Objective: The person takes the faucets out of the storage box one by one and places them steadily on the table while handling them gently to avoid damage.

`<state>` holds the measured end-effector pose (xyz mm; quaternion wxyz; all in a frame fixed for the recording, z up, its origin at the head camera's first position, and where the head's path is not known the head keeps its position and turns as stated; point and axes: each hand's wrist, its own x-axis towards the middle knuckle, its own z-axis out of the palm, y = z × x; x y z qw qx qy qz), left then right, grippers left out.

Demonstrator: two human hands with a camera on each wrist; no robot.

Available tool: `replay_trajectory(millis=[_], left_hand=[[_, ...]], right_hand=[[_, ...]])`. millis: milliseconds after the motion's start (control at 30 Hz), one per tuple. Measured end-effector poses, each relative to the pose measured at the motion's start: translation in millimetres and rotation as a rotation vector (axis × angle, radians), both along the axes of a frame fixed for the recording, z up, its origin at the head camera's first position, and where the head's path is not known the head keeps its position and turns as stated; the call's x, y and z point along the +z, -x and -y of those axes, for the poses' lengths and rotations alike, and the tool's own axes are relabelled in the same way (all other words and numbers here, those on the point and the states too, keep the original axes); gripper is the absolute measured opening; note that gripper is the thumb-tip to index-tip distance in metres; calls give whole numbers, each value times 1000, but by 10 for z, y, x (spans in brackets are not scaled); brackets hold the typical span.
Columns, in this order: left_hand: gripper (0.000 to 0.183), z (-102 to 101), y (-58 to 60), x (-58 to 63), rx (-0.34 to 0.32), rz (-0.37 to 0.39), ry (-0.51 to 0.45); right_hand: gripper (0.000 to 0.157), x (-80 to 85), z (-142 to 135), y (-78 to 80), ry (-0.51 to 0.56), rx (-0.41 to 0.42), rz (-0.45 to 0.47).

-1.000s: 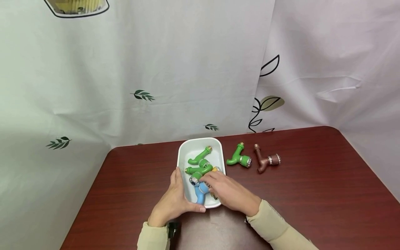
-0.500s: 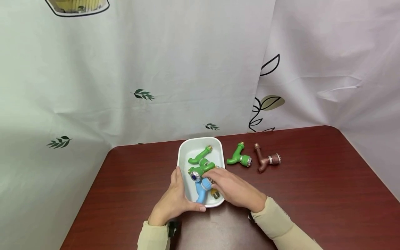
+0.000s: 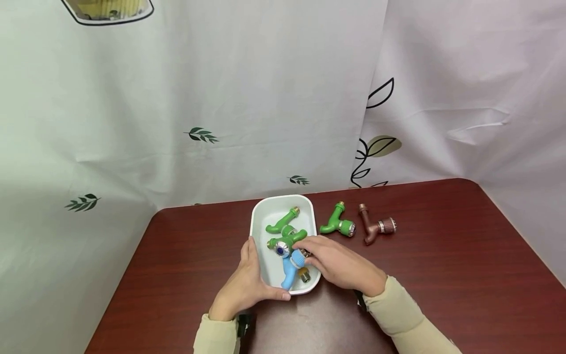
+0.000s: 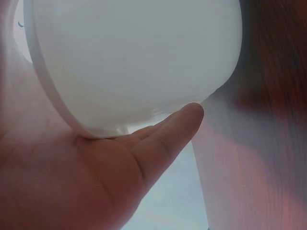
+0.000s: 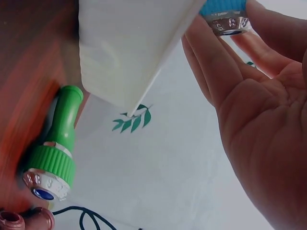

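A white tub (image 3: 256,211) holds several plastic taps. My left hand (image 3: 243,285) rests against its near left corner, fingers straight along the side and thumb along the front; the left wrist view shows the hand (image 4: 144,167) touching the tub's outer wall (image 4: 139,62). My right hand (image 3: 338,260) pinches the ribbed knob of a blue tap (image 3: 289,273) inside the tub; the knob (image 5: 224,8) shows between thumb and fingers in the right wrist view. Against it lies a green tap (image 3: 289,240), with another green tap (image 3: 280,226) behind. A yellow tap (image 3: 304,274) is mostly hidden.
Right of the tub, a green tap (image 3: 338,221) and a brown tap (image 3: 375,226) lie on the dark red table (image 3: 442,255). A white curtain (image 3: 265,98) with leaf prints hangs behind the table.
My right hand has shifted slightly right, and the blue tap has moved right with it. The upper green tap has turned, its knob end now facing up. My left hand stays put.
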<state>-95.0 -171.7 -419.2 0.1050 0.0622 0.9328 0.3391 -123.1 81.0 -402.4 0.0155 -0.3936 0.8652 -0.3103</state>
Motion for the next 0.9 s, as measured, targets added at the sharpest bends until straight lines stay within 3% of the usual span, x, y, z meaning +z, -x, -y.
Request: replay_trajectory(millis=[900], left_hand=[[159, 5, 6, -15, -5, -11, -2]], right_hand=[[32, 166, -340, 61, -14, -94, -64]])
